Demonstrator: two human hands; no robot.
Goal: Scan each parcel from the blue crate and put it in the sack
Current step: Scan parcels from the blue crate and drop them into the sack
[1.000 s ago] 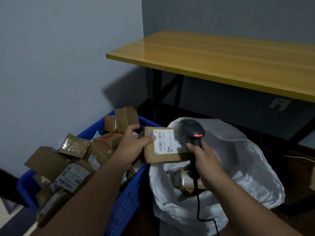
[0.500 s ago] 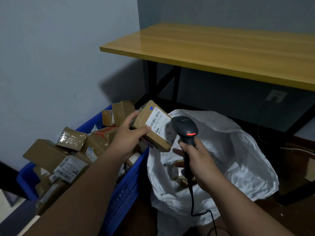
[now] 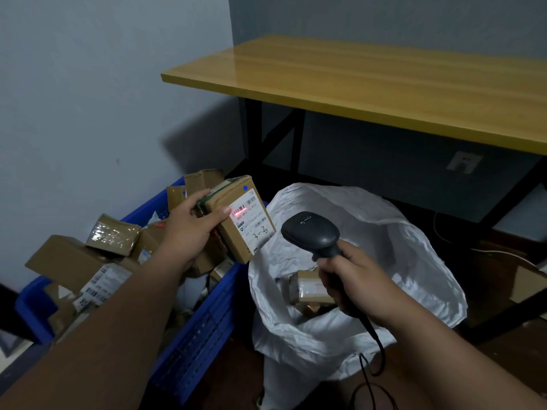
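My left hand (image 3: 189, 229) grips a brown cardboard parcel (image 3: 236, 232) by its left edge, above the right side of the blue crate (image 3: 204, 327). The parcel's white label faces the scanner, and a red scan line glows across its barcode. My right hand (image 3: 352, 279) holds the black handheld scanner (image 3: 310, 235) by its handle, just right of the parcel and over the open white sack (image 3: 384, 261). A taped parcel (image 3: 307, 288) lies inside the sack. Several cardboard parcels (image 3: 88, 261) fill the crate.
A yellow wooden table (image 3: 370, 84) on black legs stands behind the sack. The scanner's cable (image 3: 376, 356) hangs down over the sack's front. The grey wall runs along the left, close behind the crate. A cardboard piece (image 3: 529, 285) lies on the floor at far right.
My left hand has turned the parcel so its label faces the scanner, and the red line now falls on the barcode. My right hand has drawn the scanner back to the right.
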